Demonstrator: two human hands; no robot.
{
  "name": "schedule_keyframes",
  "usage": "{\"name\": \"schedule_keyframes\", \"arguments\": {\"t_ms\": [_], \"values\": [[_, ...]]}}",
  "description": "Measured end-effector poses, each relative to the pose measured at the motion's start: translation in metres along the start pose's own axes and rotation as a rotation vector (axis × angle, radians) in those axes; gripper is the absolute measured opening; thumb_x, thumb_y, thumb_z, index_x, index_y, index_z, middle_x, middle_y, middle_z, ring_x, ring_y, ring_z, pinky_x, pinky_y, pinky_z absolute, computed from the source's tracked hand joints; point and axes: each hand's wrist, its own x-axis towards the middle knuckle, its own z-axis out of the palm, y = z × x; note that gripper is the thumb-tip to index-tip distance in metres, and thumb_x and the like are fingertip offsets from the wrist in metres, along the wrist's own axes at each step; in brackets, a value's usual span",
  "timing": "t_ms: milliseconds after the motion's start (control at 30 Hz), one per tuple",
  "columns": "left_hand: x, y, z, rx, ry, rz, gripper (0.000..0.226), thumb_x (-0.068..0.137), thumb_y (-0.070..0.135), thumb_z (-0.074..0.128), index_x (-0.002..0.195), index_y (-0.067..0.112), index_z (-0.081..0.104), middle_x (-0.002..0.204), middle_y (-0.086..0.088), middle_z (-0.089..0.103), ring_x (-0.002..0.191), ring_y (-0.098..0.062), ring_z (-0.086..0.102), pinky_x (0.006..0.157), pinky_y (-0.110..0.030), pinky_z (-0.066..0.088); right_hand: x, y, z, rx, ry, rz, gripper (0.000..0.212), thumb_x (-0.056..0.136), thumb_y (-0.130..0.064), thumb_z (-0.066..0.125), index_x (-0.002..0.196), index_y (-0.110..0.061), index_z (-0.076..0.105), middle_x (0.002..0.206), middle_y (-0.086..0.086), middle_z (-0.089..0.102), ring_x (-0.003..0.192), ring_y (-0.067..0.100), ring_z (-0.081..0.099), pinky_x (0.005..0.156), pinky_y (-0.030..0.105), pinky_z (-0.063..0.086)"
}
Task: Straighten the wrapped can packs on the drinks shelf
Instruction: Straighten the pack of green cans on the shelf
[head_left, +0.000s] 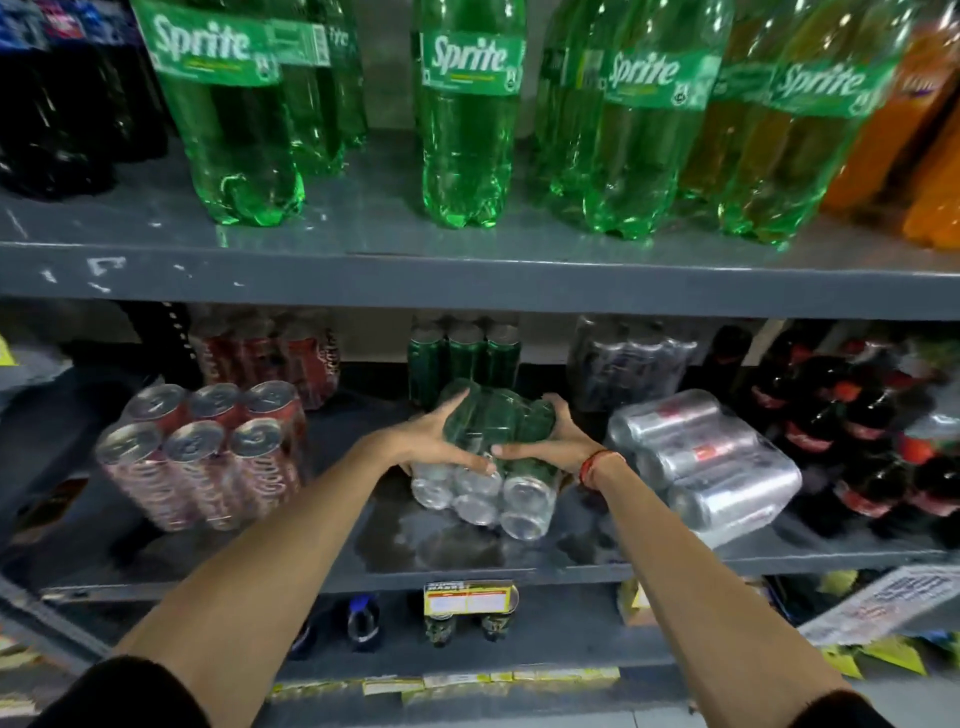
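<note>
A wrapped pack of green cans (493, 447) lies tilted on the middle of the grey drinks shelf (467, 566), can bottoms facing me. My left hand (431, 441) grips its left side and top; my right hand (550, 441) grips its right side, thumbs meeting on the front. A wrapped pack of red cans (208, 452) stands upright to the left. To the right, a wrapped pack of silver cans (706, 462) lies on its side, skewed. Behind stand wrapped packs of red cans (270, 353), green cans (462, 353) and dark cans (628, 364).
Small dark cola bottles (872, 436) crowd the shelf's right end. On the shelf above stand large green Sprite bottles (467, 119), dark bottles (57, 104) at left, orange ones (924, 156) at right. Small bottles (467, 613) and yellow price tags sit below.
</note>
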Motion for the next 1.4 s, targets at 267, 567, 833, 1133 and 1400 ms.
{"name": "schedule_keyframes", "arguments": {"t_ms": [267, 567, 833, 1133, 1400], "values": [[-0.029, -0.017, 0.034, -0.092, 0.304, 0.097, 0.131, 0.034, 0.077, 0.074, 0.139, 0.059, -0.003, 0.152, -0.007, 0.020, 0.138, -0.027, 0.029, 0.112, -0.043, 0.030, -0.042, -0.009, 0.011, -0.205, 0.160, -0.198, 0.120, 0.037, -0.058, 0.087, 0.134, -0.030, 0.024, 0.124, -0.003, 0.053, 0.120, 0.021, 0.050, 0.102, 0.039, 0.043], [-0.057, -0.049, 0.107, 0.014, 0.756, 0.215, 0.124, 0.050, 0.075, 0.067, 0.136, 0.054, -0.020, 0.153, -0.017, 0.003, 0.133, -0.036, 0.038, 0.091, -0.044, 0.050, -0.073, 0.032, 0.054, -0.540, 0.409, -0.486, 0.118, 0.049, -0.058, 0.082, 0.141, -0.045, 0.009, 0.160, 0.000, -0.003, 0.113, 0.032, 0.057, 0.086, 0.035, 0.048], [-0.064, -0.059, 0.101, 0.133, 0.740, 0.276, 0.093, 0.076, 0.067, 0.046, 0.140, 0.044, -0.017, 0.153, -0.030, 0.003, 0.120, -0.043, 0.051, 0.076, -0.044, 0.056, -0.061, 0.048, 0.063, -0.552, 0.477, -0.588, 0.079, 0.069, -0.047, 0.076, 0.136, -0.030, 0.037, 0.159, 0.004, 0.008, 0.101, 0.024, 0.065, 0.070, 0.036, 0.053], [-0.067, 0.019, 0.072, -0.352, 0.940, -0.045, 0.085, 0.077, 0.071, 0.046, 0.145, 0.045, 0.003, 0.155, -0.008, -0.024, 0.143, -0.042, -0.001, 0.109, -0.056, 0.025, -0.021, -0.023, 0.009, -0.272, 0.090, -0.412, 0.087, 0.066, -0.069, 0.063, 0.142, -0.039, 0.031, 0.154, 0.005, 0.027, 0.140, 0.016, 0.025, 0.112, 0.033, 0.022], [-0.034, 0.008, 0.059, -0.497, 0.792, -0.100, 0.080, 0.076, 0.052, 0.067, 0.144, 0.031, 0.030, 0.153, -0.020, -0.023, 0.142, -0.044, -0.008, 0.116, -0.049, 0.015, -0.020, -0.007, 0.008, -0.144, 0.033, -0.354, 0.081, 0.062, -0.052, 0.075, 0.136, -0.037, 0.044, 0.135, 0.001, 0.049, 0.127, 0.017, 0.045, 0.111, 0.036, 0.034]]}}
